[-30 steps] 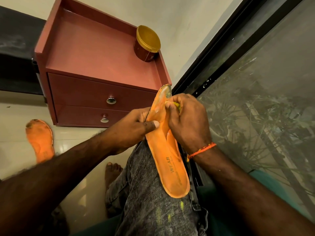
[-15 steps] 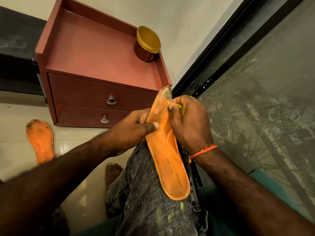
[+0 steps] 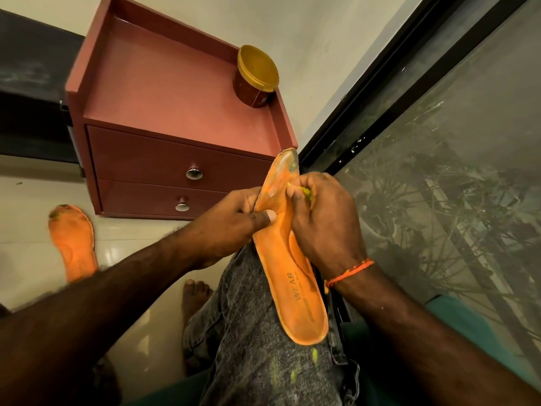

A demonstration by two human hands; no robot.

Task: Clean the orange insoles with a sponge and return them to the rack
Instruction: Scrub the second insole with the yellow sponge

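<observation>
While left hand (image 3: 234,221) grips the orange insole (image 3: 288,259) at its edge on the knee, right hand (image 3: 322,218) pinches a yellow sponge (image 3: 306,192) vs. toe area; 2nd insole (image 3: 73,241) on floor, 9 o'clock.

Pale glossy tiled floor (image 3: 35,200), carrying a second orange insole (image 3: 73,241) lying flat at left, its toe end soiled dark, and a bare foot (image 3: 194,294) near centre. A reddish-brown drawer cabinet (image 3: 164,168) stands on the floor against the wall; its rimmed top (image 3: 164,92) bears one round jar with a gold lid (image 3: 256,76) in the far right corner.
</observation>
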